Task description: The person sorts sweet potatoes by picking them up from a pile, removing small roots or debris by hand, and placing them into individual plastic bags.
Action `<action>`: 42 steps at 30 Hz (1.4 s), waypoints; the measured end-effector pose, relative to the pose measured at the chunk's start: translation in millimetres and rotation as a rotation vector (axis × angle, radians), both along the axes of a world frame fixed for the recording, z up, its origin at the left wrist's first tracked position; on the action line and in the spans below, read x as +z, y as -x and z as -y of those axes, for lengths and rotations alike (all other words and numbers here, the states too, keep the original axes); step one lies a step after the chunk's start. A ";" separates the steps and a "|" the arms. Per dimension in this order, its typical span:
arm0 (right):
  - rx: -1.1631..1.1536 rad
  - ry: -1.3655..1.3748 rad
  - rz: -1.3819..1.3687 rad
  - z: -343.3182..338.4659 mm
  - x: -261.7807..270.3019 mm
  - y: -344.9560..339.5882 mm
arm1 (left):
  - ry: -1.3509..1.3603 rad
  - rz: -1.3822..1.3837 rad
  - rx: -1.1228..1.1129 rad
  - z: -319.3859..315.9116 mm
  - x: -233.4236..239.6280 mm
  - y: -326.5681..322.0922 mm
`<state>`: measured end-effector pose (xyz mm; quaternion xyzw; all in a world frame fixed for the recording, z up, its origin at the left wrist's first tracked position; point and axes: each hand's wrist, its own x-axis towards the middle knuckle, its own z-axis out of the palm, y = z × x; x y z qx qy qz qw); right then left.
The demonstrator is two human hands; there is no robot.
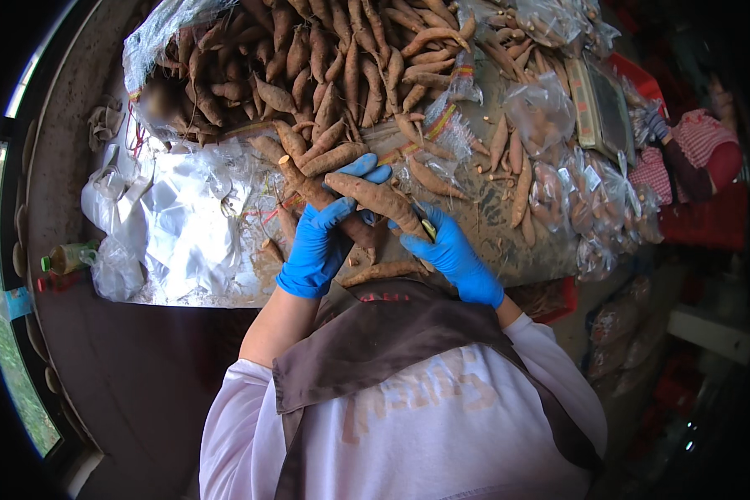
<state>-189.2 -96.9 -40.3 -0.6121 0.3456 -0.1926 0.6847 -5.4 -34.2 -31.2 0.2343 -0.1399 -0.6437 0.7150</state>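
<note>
In blue gloves, both my hands meet over the near part of the table. My left hand (319, 240) holds a long tan sweet potato (372, 199), its fingers bent around the far side and the thumb on the near side. At the root's right tip is my right hand (456, 253), closed around a small yellow-green tool (429, 230) that is mostly hidden by the fingers. Under the left hand lies a darker sweet potato (303, 181) with a pale cut end. Another root (384, 271) rests along the table's near edge, against my apron.
A big heap of sweet potatoes (312, 56) spills from a woven plastic sack (139, 62). White plastic bags (190, 219) lie left, near a bottle (67, 258). At right are a scale (603, 112), bagged roots (550, 195) and another person's gloved hand (657, 123) by a red crate (640, 78).
</note>
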 end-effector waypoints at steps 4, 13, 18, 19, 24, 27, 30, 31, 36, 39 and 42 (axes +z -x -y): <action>-0.036 0.648 -0.190 3.1 -1.3 2.3 | -0.025 0.061 -0.056 1.8 3.7 -3.7; -0.076 0.957 -0.233 3.9 -2.1 0.0 | -0.054 0.109 0.003 2.1 5.7 0.7; -0.051 1.022 -0.300 2.2 0.5 1.5 | -0.137 0.030 0.006 4.2 -1.7 2.1; -0.031 1.025 -0.331 2.0 -0.4 2.2 | -0.136 0.028 0.007 3.8 0.2 3.9; -0.064 0.985 -0.268 2.2 -3.4 2.0 | -0.027 0.083 0.010 -0.8 5.0 1.2; -0.062 0.980 -0.260 1.6 -0.7 1.5 | -0.116 0.102 -0.020 -2.4 6.8 -0.2; -0.059 0.972 -0.254 1.4 0.3 0.1 | -0.024 0.056 0.029 -2.9 5.3 1.6; -0.069 0.957 -0.240 1.4 0.5 -0.1 | -0.024 0.055 0.029 -2.9 7.9 2.7; -0.083 0.864 -0.189 0.1 3.2 -4.0 | -0.104 0.111 -0.016 2.5 10.6 2.9; -0.103 0.221 -0.014 -3.2 21.1 -7.9 | -0.091 -0.238 -0.015 8.1 -10.5 -6.9; -0.046 -0.420 0.164 4.1 30.1 -4.9 | -0.051 -0.323 -0.005 9.6 -23.2 -12.7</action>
